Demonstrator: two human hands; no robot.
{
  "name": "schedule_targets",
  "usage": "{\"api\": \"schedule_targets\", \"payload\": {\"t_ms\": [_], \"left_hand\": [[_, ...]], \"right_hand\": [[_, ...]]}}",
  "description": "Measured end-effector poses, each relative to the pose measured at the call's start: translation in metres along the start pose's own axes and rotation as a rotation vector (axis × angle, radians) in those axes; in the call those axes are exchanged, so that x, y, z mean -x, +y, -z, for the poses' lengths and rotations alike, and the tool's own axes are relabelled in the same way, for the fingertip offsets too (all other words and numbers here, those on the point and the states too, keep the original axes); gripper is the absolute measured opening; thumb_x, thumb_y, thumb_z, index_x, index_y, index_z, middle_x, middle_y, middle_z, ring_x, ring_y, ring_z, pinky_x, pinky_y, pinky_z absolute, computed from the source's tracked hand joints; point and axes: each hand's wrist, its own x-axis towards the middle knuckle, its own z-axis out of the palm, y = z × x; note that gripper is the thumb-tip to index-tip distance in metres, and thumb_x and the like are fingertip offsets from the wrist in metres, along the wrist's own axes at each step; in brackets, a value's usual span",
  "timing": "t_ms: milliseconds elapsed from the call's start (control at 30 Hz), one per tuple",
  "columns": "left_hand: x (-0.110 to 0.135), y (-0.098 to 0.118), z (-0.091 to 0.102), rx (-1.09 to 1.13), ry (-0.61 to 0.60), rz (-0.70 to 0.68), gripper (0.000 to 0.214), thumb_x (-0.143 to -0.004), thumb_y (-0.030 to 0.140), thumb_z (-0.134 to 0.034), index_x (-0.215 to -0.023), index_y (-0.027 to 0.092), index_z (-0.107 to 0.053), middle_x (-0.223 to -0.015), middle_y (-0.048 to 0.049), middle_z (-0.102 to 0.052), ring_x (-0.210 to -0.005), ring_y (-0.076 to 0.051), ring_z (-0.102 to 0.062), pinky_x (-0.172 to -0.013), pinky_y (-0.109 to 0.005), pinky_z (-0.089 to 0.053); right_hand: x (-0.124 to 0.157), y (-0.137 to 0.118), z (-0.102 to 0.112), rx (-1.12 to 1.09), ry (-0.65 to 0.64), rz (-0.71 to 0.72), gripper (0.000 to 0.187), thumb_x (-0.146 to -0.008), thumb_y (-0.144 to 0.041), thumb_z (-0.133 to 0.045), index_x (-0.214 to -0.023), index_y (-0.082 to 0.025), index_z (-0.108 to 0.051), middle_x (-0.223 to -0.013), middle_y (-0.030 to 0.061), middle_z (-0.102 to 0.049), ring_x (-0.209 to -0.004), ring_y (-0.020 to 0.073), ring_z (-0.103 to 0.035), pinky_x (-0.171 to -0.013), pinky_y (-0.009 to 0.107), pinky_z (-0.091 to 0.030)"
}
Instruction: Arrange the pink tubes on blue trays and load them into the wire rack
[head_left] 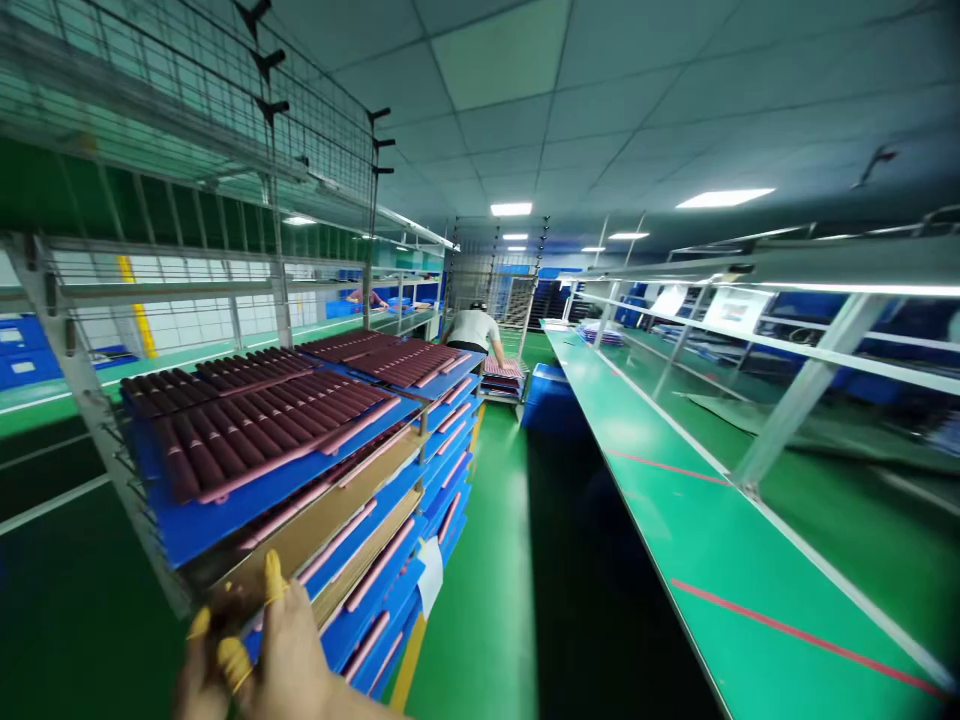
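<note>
My right hand (259, 650) rises from the bottom edge, its fingertips in yellow finger cots (274, 575). The fingers curl around a small dark brown object (227, 607), too blurred to name. It sits close to the front corner of a metal rack (176, 570) of stacked blue trays (225, 525). The top trays carry rows of maroon ribbed pieces (255, 425), and the lower shelves show pink strips (375, 565) and cardboard sheets (330, 515). My left hand is not in view.
A green-topped workbench (720, 520) with red lines runs along the right. Down the aisle, a co-worker (472, 332) bends over a stack of pink trays (502, 368), beside a blue crate (547, 400). Another person (366, 298) is at the far left, beyond wire mesh shelving (315, 160).
</note>
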Motion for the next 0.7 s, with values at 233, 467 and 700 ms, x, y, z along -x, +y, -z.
{"api": "schedule_targets", "payload": {"t_ms": [233,467,700], "left_hand": [[-0.048,-0.031,-0.048,-0.087,-0.178,-0.171,0.041,-0.066,0.041,-0.063,-0.106,0.029,-0.064,-0.103,-0.0052,-0.067,-0.113,-0.027,-0.057,-0.091,-0.038,-0.054],[-0.104,-0.016,-0.027,-0.435,-0.386,-0.633,0.034,-0.083,0.021,-0.049,-0.113,0.028,-0.062,-0.125,-0.0072,-0.057,-0.12,-0.023,-0.052,-0.102,-0.036,-0.044],[-0.282,0.053,-0.042,-0.207,-0.123,-0.383,0.028,-0.067,0.007,-0.062,-0.093,0.018,-0.063,-0.123,-0.0097,-0.053,-0.13,-0.025,-0.037,-0.115,-0.036,-0.021]], "right_hand": [[-0.058,0.027,-0.01,0.014,0.207,-0.173,0.044,-0.076,-0.017,-0.046,-0.119,-0.019,-0.043,-0.104,0.0106,-0.058,-0.091,0.0223,-0.055,-0.082,0.039,-0.049],[-0.091,0.101,-0.007,0.249,0.404,-0.356,0.022,-0.088,-0.027,-0.034,-0.102,-0.018,-0.05,-0.078,0.0062,-0.062,-0.065,0.0184,-0.058,-0.059,0.029,-0.045],[-0.117,0.154,0.018,0.442,0.537,-0.436,0.025,-0.09,-0.037,-0.032,-0.079,-0.021,-0.047,-0.067,0.0049,-0.056,-0.057,0.0188,-0.053,-0.053,0.031,-0.039]]}}
